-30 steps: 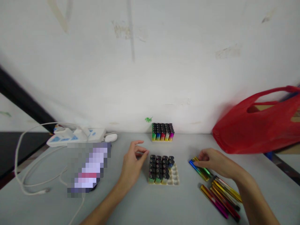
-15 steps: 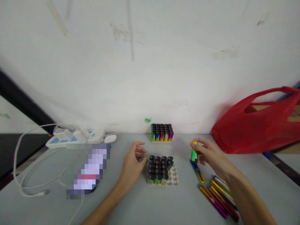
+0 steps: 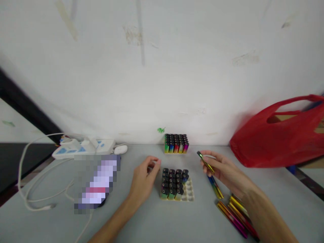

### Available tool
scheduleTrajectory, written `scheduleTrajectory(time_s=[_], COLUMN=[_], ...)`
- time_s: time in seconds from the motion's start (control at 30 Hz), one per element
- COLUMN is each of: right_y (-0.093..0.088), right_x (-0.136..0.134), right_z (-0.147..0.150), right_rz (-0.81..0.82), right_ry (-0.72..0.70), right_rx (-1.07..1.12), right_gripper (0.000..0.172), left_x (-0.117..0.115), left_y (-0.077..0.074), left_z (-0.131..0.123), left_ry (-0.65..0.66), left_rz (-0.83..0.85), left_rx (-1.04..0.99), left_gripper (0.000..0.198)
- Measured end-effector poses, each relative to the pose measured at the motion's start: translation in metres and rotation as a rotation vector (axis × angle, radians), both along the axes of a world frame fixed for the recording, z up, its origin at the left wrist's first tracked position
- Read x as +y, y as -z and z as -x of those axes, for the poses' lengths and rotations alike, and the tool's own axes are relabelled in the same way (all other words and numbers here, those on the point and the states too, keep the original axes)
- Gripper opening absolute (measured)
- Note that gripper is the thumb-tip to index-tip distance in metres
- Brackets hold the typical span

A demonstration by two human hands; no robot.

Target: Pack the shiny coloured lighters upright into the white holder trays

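My right hand [image 3: 216, 165] pinches a shiny yellow-green lighter [image 3: 207, 162], tilted with its dark end up and to the left, above the table. My left hand [image 3: 145, 172] rests just left of the near tray, fingers curled and thumb close to the index fingertip, with nothing visible in them. Between my hands stands a pale tray [image 3: 190, 194] with round-cornered cells. Several upright black-topped lighters [image 3: 172, 185] fill its left part, while cells on the right show bare. Beneath my right hand lies a blue-and-gold lighter [image 3: 215, 187].
More shiny lighters [image 3: 232, 219] lie at the right, partly behind my right forearm. A packed block of lighters [image 3: 176, 144] stands by the wall. A red bag [image 3: 273, 145] is at the right. A power strip [image 3: 83, 148], cables and a blurred phone [image 3: 101, 182] lie left.
The lighter in my right hand has turned from nearly upright, dark end down, to tilted with the dark end up. My left thumb has moved up toward the index finger.
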State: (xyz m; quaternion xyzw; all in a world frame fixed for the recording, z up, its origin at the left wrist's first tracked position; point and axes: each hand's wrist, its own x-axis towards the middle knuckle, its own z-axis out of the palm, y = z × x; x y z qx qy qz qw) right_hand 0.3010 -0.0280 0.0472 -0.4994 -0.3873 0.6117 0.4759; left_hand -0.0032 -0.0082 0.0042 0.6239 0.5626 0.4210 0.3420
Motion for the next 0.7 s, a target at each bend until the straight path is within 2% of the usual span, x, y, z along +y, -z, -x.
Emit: scheduleTrajectory(time_s=[0.07, 0.13, 0.23, 0.3, 0.37, 0.53, 0.7], right_y=[0.003, 0.005, 0.006, 0.005, 0.003, 0.004, 0.010], right_x=[0.000, 0.000, -0.001, -0.003, -0.004, -0.003, -0.001], right_z=[0.001, 0.002, 0.005, 0.008, 0.011, 0.016, 0.020], right_rz=[0.019, 0.049, 0.047, 0.036, 0.037, 0.020, 0.115], right_ry=[0.000, -0.010, -0.078, -0.121, -0.146, -0.182, -0.224], right_rx=[-0.009, -0.009, -0.011, -0.008, 0.001, -0.012, 0.117], right_gripper=[0.053, 0.047, 0.042, 0.045, 0.050, 0.053, 0.057], left_x=[-0.003, -0.005, -0.009, -0.011, -0.012, -0.012, -0.009], left_y=[-0.004, -0.007, -0.009, -0.010, -0.012, -0.013, -0.012], left_z=[-0.001, 0.000, 0.003, 0.005, 0.008, 0.010, 0.011], left_ry=[0.029, 0.092, 0.315, 0.477, 0.573, 0.645, 0.665], left_rz=[-0.004, -0.014, -0.014, 0.003, 0.033, 0.109, 0.151], left_rx=[-0.038, -0.110, -0.271, -0.335, -0.334, -0.243, -0.206], left_gripper=[0.039, 0.042, 0.054, 0.072, 0.091, 0.121, 0.131])
